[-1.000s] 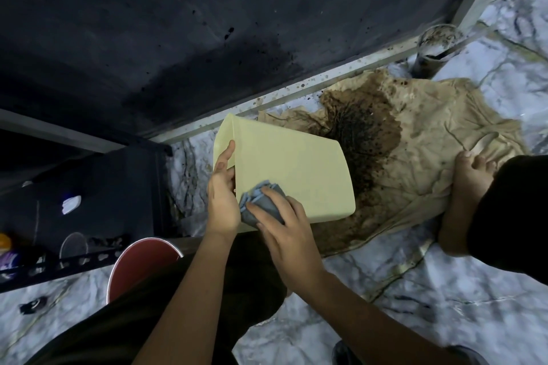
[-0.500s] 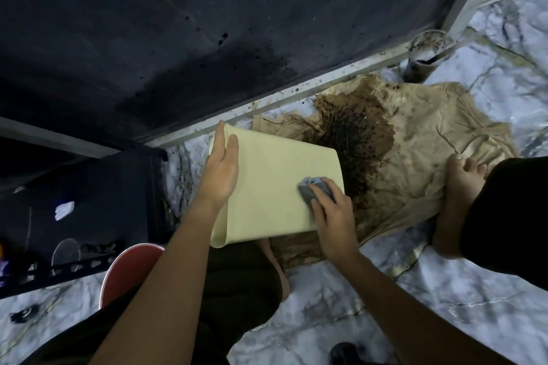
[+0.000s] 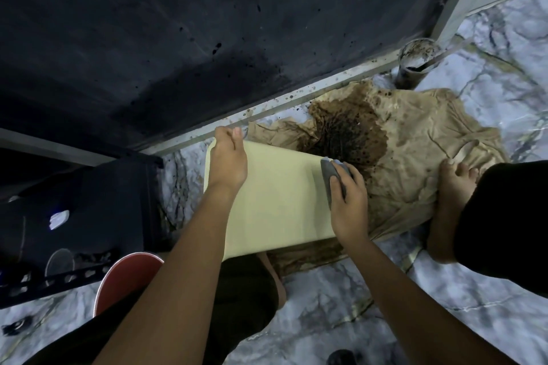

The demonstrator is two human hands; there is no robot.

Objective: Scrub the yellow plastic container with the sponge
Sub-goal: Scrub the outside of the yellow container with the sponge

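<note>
Yellow container (image 3: 275,201) (grey sponge (image 3: 329,175) against it)

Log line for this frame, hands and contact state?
left hand: grips far rim of yellow plastic container | right hand: presses grey sponge on its right edge | under: stained tan cloth

Sponge (image 3: 332,176) mostly hidden under right hand (image 3: 350,204).

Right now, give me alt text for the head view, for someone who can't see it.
A right hand presses a grey sponge against the far edge of a yellow container, which the left hand holds steady. Behind lies a brown-stained cloth on a marble floor.
</note>
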